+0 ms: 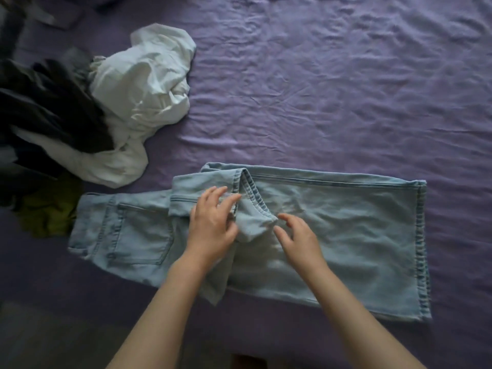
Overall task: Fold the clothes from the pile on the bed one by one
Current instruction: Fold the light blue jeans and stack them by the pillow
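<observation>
A bedroom in a home, seen from above a bed; wrinkled purple bedsheet (332,89) filling nearly the whole frame; heap of unfolded laundry (80,115) at the left edge, white garment (143,81) crumpled on top, dark clothes (45,102) beside it, an olive-green piece (45,214) below; light-blue jeans (332,235) spread flat in the lower middle, back pocket showing at the left, hems stacked at the right; bare forearms reaching in from the bottom edge; dim, soft household light.
</observation>
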Available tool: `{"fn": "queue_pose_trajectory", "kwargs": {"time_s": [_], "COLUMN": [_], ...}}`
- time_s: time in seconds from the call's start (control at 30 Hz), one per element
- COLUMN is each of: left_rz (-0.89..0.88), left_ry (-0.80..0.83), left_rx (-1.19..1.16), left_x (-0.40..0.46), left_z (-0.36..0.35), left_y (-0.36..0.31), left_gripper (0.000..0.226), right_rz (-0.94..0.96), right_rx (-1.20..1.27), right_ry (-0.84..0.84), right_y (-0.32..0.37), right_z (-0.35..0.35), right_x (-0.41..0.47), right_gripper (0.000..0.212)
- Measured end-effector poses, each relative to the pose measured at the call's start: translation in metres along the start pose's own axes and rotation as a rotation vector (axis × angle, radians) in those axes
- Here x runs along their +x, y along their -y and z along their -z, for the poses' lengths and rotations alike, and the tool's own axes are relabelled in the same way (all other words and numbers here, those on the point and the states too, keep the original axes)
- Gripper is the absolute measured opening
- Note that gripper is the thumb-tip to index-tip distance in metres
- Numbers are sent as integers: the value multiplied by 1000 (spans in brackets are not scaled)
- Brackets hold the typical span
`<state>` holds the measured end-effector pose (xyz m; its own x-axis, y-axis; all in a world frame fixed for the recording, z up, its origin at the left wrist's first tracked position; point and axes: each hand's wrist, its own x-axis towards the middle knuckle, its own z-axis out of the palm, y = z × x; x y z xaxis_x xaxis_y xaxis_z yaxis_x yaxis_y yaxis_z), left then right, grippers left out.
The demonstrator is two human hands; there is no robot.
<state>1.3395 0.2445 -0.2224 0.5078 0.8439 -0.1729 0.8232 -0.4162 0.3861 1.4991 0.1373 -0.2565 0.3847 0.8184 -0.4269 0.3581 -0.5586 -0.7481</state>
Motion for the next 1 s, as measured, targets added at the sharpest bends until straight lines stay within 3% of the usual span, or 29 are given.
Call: {"fn": "queue_pose_trajectory", "kwargs": {"time_s": [0.07,0.13,0.23,0.33,0.43,0.5,0.53,0.6,0.63,0.7,0.77,0.87,0.9,1.0], "left_rz": [80,62,-54,72,210,146,99,-3,-57,-163,-255,-480,-561,-624], "left_ry": [148,169,75,33,-32,-27,5,87,129,206,266,119,78,178], "left_rx": [35,56,62,-179,-582,-742,-767,-742,-723,-729,-749,-644,-538,-175], "left_x": [1,5,17,27,29,25,20,6,-2,-18,-28,-27,-25,-9], "left_z": [11,12,15,32,53,62,60,47,39,22,10,-3,-6,-9], "left_y": [29,43,63,58,31,-3,-22,-62,-81,-109,-124,-127,-126,-126], "left_gripper": [63,61,28,4,12,17,18,18,20,28,29,21,34,92], "right_rz": [-127,-234,-335,-263,-222,-238,-284,-403,-446,-469,-476,-373,-341,-297], "right_rx": [45,87,203,257,279,369,536,960,1055,1073,970,991,1020,1170], "right_ry": [21,60,22,-184,-392,-460,-422,-187,-79,44,-38,-152,-163,-135], "right_y": [16,20,25,26,36,52,63,75,75,68,55,29,28,23], "right_z": [-17,-27,-42,-36,-9,14,28,59,75,99,114,125,129,137], "right_x": [7,14,21,27,26,18,14,6,1,-8,-15,-23,-26,-30], "right_gripper": [38,45,47,36,31,23,27,53,59,45,15,44,41,30]}}
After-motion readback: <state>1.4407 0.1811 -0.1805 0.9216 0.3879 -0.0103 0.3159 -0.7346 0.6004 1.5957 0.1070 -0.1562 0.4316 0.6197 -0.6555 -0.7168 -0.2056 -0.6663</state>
